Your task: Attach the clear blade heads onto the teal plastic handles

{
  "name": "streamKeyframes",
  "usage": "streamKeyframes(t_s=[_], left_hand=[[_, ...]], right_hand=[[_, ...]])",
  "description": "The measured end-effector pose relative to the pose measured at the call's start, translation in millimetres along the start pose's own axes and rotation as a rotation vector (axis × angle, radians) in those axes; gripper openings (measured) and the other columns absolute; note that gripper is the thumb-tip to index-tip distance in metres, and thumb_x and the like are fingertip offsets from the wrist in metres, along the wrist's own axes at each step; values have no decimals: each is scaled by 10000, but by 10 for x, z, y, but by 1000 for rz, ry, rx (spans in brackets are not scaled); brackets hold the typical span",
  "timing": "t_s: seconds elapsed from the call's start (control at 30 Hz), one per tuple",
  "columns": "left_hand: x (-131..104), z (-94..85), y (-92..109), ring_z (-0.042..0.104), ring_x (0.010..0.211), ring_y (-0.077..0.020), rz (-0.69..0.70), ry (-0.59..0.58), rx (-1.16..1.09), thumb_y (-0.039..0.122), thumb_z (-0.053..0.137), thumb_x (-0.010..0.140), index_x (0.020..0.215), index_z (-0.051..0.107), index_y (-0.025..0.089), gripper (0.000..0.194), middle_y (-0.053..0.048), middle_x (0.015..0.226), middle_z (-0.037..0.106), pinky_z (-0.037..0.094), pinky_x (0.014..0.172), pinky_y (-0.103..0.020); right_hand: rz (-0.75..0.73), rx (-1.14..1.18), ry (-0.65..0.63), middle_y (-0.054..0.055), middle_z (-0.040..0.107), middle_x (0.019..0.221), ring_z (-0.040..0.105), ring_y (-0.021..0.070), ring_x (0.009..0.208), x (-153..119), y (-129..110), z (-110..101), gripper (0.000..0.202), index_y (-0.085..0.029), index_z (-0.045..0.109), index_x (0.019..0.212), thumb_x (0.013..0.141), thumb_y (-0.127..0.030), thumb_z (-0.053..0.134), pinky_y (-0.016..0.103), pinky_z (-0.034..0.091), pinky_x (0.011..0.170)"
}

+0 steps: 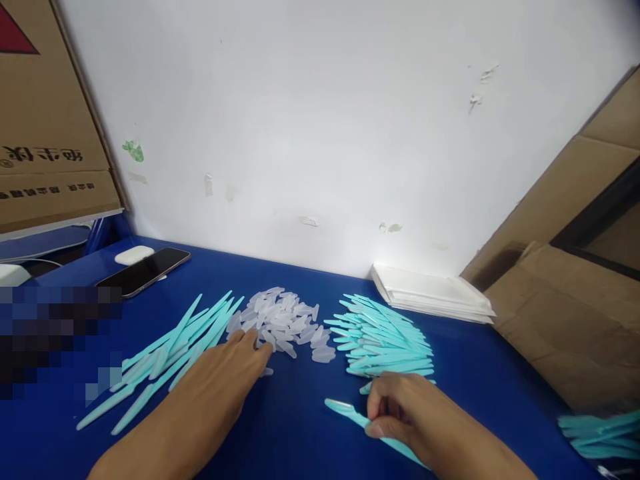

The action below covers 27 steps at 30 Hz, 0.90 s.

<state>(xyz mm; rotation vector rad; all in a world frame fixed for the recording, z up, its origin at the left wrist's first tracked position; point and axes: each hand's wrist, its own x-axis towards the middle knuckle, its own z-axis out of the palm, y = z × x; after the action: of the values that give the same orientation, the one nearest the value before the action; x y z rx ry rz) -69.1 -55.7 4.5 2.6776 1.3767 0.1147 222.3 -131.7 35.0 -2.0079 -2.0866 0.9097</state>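
My right hand (pixel 400 407) pinches a teal eyebrow razor (pixel 345 408) by its handle, the pale blade end pointing left. Just beyond that hand lies a heap of similar teal eyebrow razors (pixel 383 333). My left hand (pixel 245 357) reaches over the near edge of a pile of translucent plastic caps (pixel 285 317). Its fingers bend downward and look apart, with the tips partly hidden; I see nothing clearly held in them. Left of the caps, more teal razors (pixel 175 347) lie loosely spread, partly covered by my left forearm.
A phone (pixel 150 270) and a white case (pixel 135 255) lie at the back left. White flat sheets or pouches (pixel 433 290) are stacked by the wall. Cardboard (pixel 565 320) borders the right, with more teal pieces (pixel 603 433) at the lower right. Another carton (pixel 50 113) stands left.
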Motion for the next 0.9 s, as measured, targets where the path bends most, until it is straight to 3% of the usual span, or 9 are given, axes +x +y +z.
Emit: streamKeyframes(t_s=[0.27, 0.47, 0.67, 0.9], left_hand=[[73, -248, 316, 638, 969, -286, -16, -204, 94, 38, 407, 929, 1102, 672, 155, 337, -135, 1102, 662, 510, 797, -394], [62, -213, 309, 644, 852, -235, 79, -84, 17, 83, 370, 979, 1101, 654, 193, 328, -94, 990, 678, 487, 773, -338], [68, -102, 270, 635, 877, -203, 205, 11, -37, 79, 347, 969, 1126, 634, 216, 355, -74, 1006, 668, 488, 817, -307], [76, -60, 274, 624, 797, -191, 247, 16, -29, 75, 374, 965, 1100, 618, 226, 317, -58, 962, 649, 476, 783, -295]], right_hand=[[-137, 39, -22, -77, 721, 816, 622, 141, 802, -60, -111, -33, 83, -277, 620, 936, 992, -259, 561, 245, 381, 704], [-197, 21, 102, -32, 691, 1111, 609, 180, 1041, -68, -122, -41, 154, -318, 625, 1074, 1042, -350, 478, 271, 418, 859], [-255, 34, 153, -46, 675, 1158, 601, 168, 1097, -66, -138, -65, 182, -342, 642, 1098, 1061, -387, 469, 270, 420, 945], [-241, 41, 198, -56, 669, 1176, 600, 171, 1120, -76, -134, -63, 219, -363, 650, 1103, 1058, -471, 465, 282, 429, 968]])
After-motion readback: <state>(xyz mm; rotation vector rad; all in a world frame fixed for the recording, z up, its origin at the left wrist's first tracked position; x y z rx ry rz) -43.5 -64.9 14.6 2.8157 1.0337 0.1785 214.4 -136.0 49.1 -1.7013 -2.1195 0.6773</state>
